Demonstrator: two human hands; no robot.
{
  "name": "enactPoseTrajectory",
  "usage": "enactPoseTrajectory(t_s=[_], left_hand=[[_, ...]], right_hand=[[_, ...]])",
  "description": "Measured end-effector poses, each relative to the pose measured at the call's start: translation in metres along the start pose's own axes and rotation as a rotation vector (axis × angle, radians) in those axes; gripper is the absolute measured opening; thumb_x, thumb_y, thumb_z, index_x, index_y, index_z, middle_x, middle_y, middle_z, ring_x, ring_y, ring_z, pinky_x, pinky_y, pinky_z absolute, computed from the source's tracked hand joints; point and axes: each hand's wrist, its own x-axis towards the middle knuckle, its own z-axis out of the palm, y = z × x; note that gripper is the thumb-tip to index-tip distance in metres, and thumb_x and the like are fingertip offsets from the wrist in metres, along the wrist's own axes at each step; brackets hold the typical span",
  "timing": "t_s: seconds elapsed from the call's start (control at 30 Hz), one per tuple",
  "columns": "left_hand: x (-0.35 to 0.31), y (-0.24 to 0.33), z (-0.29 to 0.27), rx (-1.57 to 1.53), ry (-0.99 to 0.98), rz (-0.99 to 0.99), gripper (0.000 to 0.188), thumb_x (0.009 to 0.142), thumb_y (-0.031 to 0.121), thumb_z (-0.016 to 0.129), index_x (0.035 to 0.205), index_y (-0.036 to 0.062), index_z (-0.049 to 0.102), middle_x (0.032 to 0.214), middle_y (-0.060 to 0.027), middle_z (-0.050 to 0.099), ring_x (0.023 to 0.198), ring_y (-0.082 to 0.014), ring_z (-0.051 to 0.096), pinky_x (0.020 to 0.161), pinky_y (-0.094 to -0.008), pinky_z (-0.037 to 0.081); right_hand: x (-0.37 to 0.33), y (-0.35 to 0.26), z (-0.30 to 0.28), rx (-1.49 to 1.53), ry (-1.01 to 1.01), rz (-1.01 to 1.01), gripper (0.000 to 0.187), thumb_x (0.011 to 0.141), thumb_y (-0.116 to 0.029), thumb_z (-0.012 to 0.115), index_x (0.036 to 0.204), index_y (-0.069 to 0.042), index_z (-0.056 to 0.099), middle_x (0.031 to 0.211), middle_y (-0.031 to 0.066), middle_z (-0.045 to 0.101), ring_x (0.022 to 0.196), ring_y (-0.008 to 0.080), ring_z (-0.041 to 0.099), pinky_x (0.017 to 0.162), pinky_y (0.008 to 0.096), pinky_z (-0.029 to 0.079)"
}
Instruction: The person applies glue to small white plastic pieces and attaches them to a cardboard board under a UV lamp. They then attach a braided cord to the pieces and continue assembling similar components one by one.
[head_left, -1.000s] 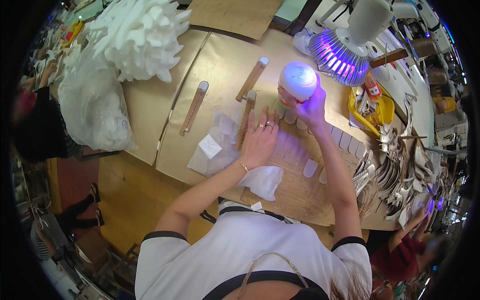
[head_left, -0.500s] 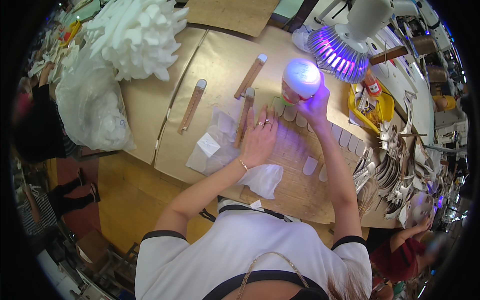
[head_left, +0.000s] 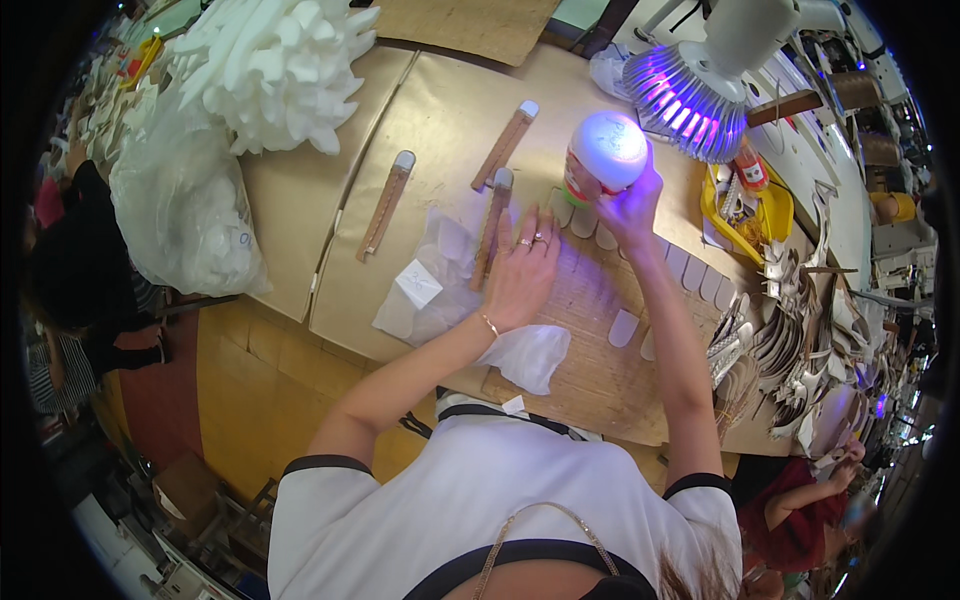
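Note:
My right hand (head_left: pixel 632 210) is wrapped round a container with a rounded white top (head_left: pixel 608 142) and a red and green lower part. It is held over the far edge of a brown board (head_left: pixel 570 345), lit blue-violet by the lamp. My left hand (head_left: pixel 522 272), wearing rings, lies flat with fingers stretched out on the board. Beside its fingers lies a brown strap with a pale rounded end (head_left: pixel 492 225); two similar straps, one farther back (head_left: pixel 504 146) and one to the left (head_left: pixel 386 208), lie on the table. Several pale round-ended tabs (head_left: pixel 623 328) rest on the board.
A finned lamp (head_left: pixel 688 105) hangs at the back right, near a yellow tray (head_left: pixel 770 215). Clear plastic (head_left: pixel 425 262) lies left of my hand; a bag (head_left: pixel 185 200) and white foam pieces (head_left: pixel 275 75) stand farther left. Pale cut pieces (head_left: pixel 790 340) crowd the right. Other people sit at both sides.
The container and my right hand have shifted very slightly right. My left hand stays flat in nearly the same spot. The whole view has moved a little.

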Motion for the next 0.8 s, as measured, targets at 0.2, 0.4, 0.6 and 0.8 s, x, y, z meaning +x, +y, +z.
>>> enactPoseTrajectory(t_s=[0.2, 0.4, 0.6, 0.8], left_hand=[[0.0, -0.001, 0.002, -0.039, 0.021, 0.011, 0.042, 0.088, 0.017, 0.05, 0.127, 0.0004, 0.056, 0.137, -0.0137, 0.051, 0.136, -0.0308, 0.039, 0.112, -0.0622, 0.019], [-0.002, 0.0, 0.005, -0.089, 0.036, -0.009, 0.042, 0.089, 0.016, 0.049, 0.126, -0.0011, 0.056, 0.139, -0.0159, 0.049, 0.137, -0.0335, 0.037, 0.112, -0.0619, 0.019], [-0.002, -0.001, 0.004, -0.116, 0.067, -0.006, 0.041, 0.089, 0.017, 0.049, 0.125, -0.0004, 0.057, 0.138, -0.0153, 0.051, 0.136, -0.0338, 0.038, 0.112, -0.062, 0.018], [-0.002, 0.001, 0.004, -0.127, 0.053, -0.04, 0.04, 0.09, 0.017, 0.049, 0.126, 0.0, 0.056, 0.138, -0.0136, 0.051, 0.134, -0.0338, 0.039, 0.112, -0.0624, 0.019]], right_hand=[[0.0, -0.003, 0.012, -0.055, -0.021, -0.078, 0.057, 0.072, -0.025, 0.086, 0.112, 0.001, 0.055, 0.094, 0.0133, 0.071, 0.083, 0.0199, 0.072, 0.073, 0.0329, 0.057], [0.0, -0.004, 0.001, -0.051, 0.018, 0.012, 0.059, 0.072, -0.023, 0.086, 0.115, 0.002, 0.054, 0.093, 0.0131, 0.071, 0.085, 0.021, 0.071, 0.074, 0.0335, 0.057], [-0.008, -0.004, 0.007, -0.058, -0.017, -0.083, 0.064, 0.071, -0.024, 0.087, 0.117, 0.003, 0.053, 0.097, 0.0132, 0.071, 0.088, 0.0207, 0.071, 0.076, 0.0328, 0.056], [-0.007, 0.002, -0.001, -0.11, -0.011, -0.037, 0.064, 0.071, -0.023, 0.087, 0.119, 0.002, 0.052, 0.095, 0.013, 0.071, 0.087, 0.0202, 0.071, 0.076, 0.0325, 0.056]])
